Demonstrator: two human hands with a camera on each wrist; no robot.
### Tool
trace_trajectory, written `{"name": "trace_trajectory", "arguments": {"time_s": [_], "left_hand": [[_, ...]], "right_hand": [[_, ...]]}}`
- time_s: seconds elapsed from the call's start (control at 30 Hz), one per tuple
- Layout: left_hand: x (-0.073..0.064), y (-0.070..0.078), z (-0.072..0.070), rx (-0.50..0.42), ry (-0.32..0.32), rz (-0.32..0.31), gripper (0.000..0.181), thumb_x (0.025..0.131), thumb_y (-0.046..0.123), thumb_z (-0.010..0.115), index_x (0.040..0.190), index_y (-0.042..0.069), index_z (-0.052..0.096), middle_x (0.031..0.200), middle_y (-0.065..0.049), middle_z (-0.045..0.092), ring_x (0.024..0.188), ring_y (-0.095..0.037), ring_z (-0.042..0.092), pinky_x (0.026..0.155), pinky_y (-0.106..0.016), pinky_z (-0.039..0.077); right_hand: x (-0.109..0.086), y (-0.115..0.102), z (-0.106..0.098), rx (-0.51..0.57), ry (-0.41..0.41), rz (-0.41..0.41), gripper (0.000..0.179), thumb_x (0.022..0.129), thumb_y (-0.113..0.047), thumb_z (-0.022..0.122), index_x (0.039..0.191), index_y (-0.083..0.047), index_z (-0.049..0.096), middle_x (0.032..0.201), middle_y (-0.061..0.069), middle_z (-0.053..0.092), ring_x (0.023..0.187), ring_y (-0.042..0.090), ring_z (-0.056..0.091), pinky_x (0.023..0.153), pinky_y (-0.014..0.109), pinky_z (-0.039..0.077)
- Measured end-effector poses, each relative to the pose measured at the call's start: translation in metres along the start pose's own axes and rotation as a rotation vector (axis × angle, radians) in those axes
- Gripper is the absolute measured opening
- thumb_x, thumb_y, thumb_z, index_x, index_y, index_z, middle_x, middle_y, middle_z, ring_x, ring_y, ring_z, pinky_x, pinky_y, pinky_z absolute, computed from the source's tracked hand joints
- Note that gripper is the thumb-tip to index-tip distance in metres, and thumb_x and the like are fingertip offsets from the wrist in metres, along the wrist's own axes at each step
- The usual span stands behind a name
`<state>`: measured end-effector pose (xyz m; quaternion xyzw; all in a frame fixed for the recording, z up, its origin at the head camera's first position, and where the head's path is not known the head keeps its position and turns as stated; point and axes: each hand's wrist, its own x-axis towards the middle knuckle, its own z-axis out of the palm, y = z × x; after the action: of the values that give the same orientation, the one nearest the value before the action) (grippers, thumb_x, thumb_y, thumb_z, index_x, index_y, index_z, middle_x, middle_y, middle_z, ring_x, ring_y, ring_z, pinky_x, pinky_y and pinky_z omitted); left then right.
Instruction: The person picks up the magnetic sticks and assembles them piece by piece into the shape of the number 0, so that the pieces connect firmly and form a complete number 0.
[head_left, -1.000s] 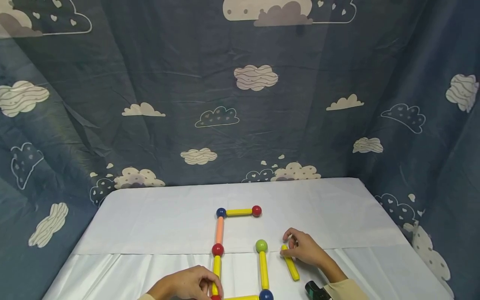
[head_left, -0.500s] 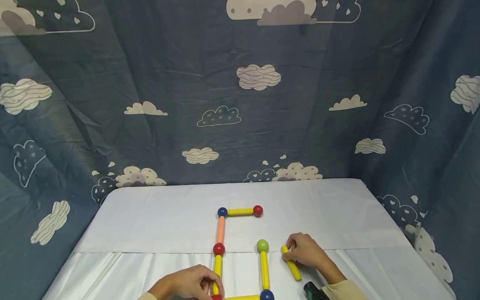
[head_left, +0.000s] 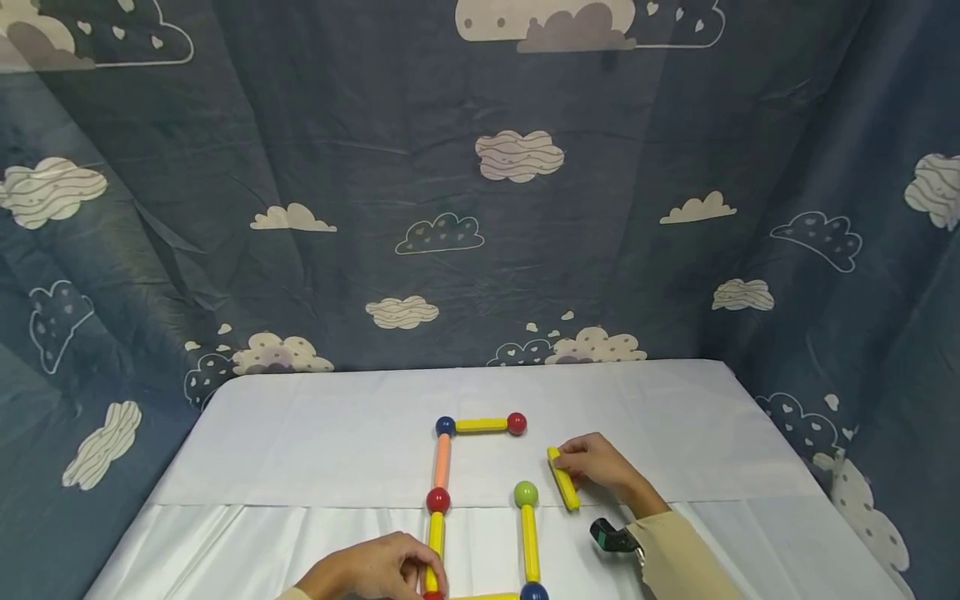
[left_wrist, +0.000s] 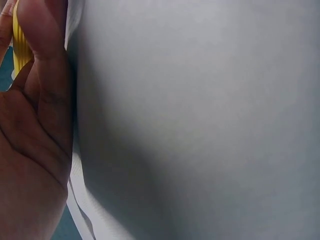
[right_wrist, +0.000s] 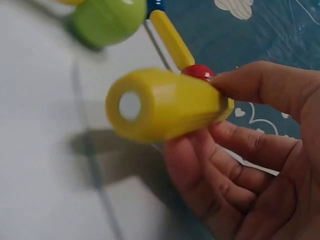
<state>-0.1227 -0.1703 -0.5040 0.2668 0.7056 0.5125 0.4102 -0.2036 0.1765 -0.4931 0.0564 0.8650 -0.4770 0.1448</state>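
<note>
In the head view my right hand (head_left: 603,468) pinches a yellow magnetic rod (head_left: 566,487) near its far end. The right wrist view shows this rod (right_wrist: 165,105) lifted off the cloth, its round metal end facing the camera. My left hand (head_left: 375,565) grips the lower part of another yellow rod (head_left: 437,532), beside a red ball (head_left: 432,595) partly hidden by its fingers. Right of it, a yellow rod (head_left: 530,542) joins a green ball (head_left: 527,493) to a blue ball (head_left: 534,591). Further back, a red ball (head_left: 438,500) meets a salmon-pink rod (head_left: 442,461).
At the back, a blue ball (head_left: 446,426), a yellow rod (head_left: 482,426) and a red ball (head_left: 517,423) form a row. Another yellow rod (head_left: 487,597) crosses the bottom edge. White cloth (head_left: 300,450) covers the table; a dark cloud-print curtain (head_left: 420,167) surrounds it.
My right hand has closed its fingertips on the loose yellow rod, raised it, and moved it away from me and slightly left. The left hand stays in place.
</note>
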Motion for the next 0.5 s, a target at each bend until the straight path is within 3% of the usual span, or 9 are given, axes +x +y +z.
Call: {"name": "trace_trajectory", "arguments": {"time_s": [0.27,0.5], "left_hand": [[-0.002,-0.001,0.000,0.035,0.010,0.031,0.017,0.081,0.009,0.073,0.098,0.009,0.072,0.065,0.011,0.052,0.055,0.000,0.044,0.051,-0.013,0.033],[-0.001,0.000,0.001,0.043,0.010,0.050,0.017,0.081,0.009,0.074,0.098,0.006,0.071,0.063,0.011,0.051,0.054,0.001,0.043,0.050,-0.012,0.033]], "right_hand": [[0.034,-0.013,0.015,0.190,-0.115,0.001,0.029,0.090,-0.014,0.066,0.109,0.008,0.066,0.078,0.006,0.065,0.063,0.014,0.057,0.062,0.027,0.054],[0.048,-0.019,0.025,0.241,-0.133,0.037,0.026,0.089,-0.015,0.068,0.103,0.006,0.069,0.072,0.006,0.064,0.056,0.012,0.057,0.058,0.023,0.053]]}}
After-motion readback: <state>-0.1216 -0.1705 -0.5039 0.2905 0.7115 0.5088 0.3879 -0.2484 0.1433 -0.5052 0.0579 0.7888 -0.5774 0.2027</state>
